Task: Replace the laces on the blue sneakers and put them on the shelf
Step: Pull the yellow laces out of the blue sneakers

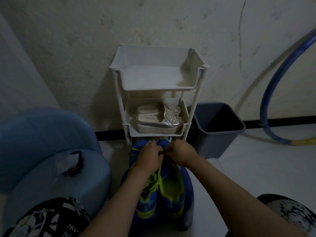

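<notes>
Two blue sneakers with lime-green trim stand side by side on the floor between my knees, the left one point(147, 200) and the right one point(172, 190), toes toward the shelf. A lime-green lace point(152, 183) lies loose over the left sneaker. My left hand point(148, 158) and my right hand point(183, 154) meet over the toe end, fingers curled together and pinching something small and dark that I cannot make out. The white three-tier shelf point(119, 79) stands just beyond; its top tray holds nothing.
Silver sandals point(159, 117) fill the shelf's middle tier. A dark bin point(215, 132) stands right of the shelf, a blue plastic drum point(47, 151) at my left. A blue hose point(273, 86) curves along the wall at right. The tiled floor to the right is bare.
</notes>
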`<act>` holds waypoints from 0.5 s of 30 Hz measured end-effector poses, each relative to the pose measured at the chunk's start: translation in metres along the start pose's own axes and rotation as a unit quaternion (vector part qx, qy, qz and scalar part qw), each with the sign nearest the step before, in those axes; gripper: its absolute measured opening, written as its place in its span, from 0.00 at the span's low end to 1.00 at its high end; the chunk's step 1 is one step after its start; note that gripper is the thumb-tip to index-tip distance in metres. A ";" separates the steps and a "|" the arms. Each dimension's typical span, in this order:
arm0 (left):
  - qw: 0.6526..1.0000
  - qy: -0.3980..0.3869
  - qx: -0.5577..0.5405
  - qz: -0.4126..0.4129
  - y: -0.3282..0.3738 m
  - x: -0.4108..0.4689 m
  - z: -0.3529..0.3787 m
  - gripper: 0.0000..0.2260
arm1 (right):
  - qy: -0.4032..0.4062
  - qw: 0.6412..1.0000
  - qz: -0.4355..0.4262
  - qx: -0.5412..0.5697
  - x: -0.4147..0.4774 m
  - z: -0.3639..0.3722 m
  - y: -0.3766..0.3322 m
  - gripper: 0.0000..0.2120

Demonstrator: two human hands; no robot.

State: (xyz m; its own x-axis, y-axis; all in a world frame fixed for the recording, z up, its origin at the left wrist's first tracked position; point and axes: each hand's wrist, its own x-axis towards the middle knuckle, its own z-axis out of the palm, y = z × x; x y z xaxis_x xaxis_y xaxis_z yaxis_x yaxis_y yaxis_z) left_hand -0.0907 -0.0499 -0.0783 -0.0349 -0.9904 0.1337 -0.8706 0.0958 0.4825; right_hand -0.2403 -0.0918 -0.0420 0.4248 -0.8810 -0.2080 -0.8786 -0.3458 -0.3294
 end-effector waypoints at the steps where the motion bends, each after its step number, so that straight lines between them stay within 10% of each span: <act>1: 1.000 -0.004 -0.005 -0.005 0.000 0.001 0.000 0.07 | 0.005 1.000 0.011 0.016 0.000 0.000 0.002 0.10; 10: 0.999 -0.006 -0.035 -0.024 -0.001 0.001 0.000 0.05 | 0.298 0.904 0.137 0.274 -0.003 -0.020 0.011 0.10; 15: 0.999 -0.005 -0.035 -0.020 -0.001 0.000 0.001 0.06 | 0.259 0.940 0.104 0.198 -0.004 -0.011 0.012 0.14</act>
State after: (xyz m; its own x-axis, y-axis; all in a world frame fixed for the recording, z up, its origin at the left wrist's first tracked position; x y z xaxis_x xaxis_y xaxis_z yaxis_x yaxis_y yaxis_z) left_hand -0.0904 -0.0497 -0.0794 -0.0047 -0.9945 0.1048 -0.8348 0.0616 0.5470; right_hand -0.2551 -0.0965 -0.0349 0.0006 -0.9906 0.1364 -0.7372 -0.0926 -0.6693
